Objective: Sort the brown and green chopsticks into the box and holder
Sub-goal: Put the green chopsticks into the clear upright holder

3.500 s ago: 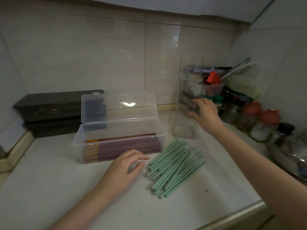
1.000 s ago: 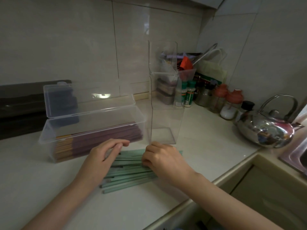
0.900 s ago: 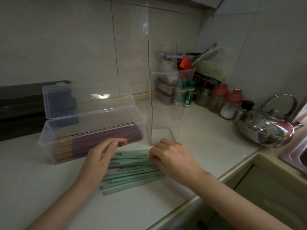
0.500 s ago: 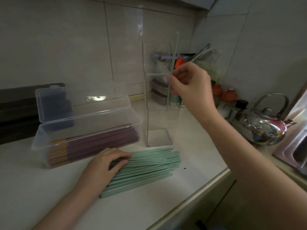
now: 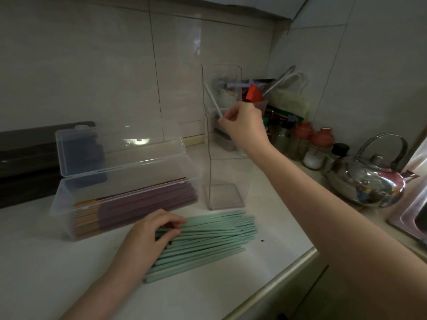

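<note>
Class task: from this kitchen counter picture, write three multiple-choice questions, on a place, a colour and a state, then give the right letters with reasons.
1. Where do the brown wooden chopsticks lie? A. in the clear plastic hinged box B. in a drawer C. in a mug
2. What colour is the single thin chopstick pinched by the right hand? A. brown B. red C. pale green
3. How is the box's clear lid? A. shut B. open, standing upright C. taken off
1 A: they show through its front wall. 2 C: it matches the pile of pale green chopsticks under the left hand. 3 B: it stands up behind the open box.
</note>
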The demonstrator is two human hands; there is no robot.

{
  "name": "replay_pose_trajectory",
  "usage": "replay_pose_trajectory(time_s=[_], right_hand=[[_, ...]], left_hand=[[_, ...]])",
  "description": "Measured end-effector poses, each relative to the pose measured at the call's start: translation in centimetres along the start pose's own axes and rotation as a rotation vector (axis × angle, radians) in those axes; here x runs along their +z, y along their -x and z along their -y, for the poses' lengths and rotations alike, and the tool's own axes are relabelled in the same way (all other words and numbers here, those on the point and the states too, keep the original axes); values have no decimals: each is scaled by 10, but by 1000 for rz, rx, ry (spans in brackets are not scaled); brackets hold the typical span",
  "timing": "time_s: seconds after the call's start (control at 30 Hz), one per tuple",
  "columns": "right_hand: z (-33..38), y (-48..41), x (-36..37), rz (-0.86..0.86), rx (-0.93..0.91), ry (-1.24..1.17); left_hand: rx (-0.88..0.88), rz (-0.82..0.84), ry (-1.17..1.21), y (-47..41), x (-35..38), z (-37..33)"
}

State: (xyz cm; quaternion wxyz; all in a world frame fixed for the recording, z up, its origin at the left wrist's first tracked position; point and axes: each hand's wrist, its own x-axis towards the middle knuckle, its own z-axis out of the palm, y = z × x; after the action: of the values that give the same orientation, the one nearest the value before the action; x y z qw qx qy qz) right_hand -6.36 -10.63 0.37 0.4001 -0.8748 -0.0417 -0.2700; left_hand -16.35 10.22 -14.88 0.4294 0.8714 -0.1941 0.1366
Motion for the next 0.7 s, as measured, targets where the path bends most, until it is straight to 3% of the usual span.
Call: replay_pose_trajectory(time_s=[0.17, 0.37, 0.57, 0.7], right_hand=[[3, 4, 14, 236, 33, 277], [0, 12, 12, 370, 72, 504], [-8, 5, 12, 292, 35, 404], [-9, 7, 12, 224, -21, 350]], left_hand=[[9, -57, 9, 0, -2, -6], [46, -112, 67, 0, -4, -12], [38, -84, 48, -1, -3, -13], [-69, -134, 190, 1, -1, -17]])
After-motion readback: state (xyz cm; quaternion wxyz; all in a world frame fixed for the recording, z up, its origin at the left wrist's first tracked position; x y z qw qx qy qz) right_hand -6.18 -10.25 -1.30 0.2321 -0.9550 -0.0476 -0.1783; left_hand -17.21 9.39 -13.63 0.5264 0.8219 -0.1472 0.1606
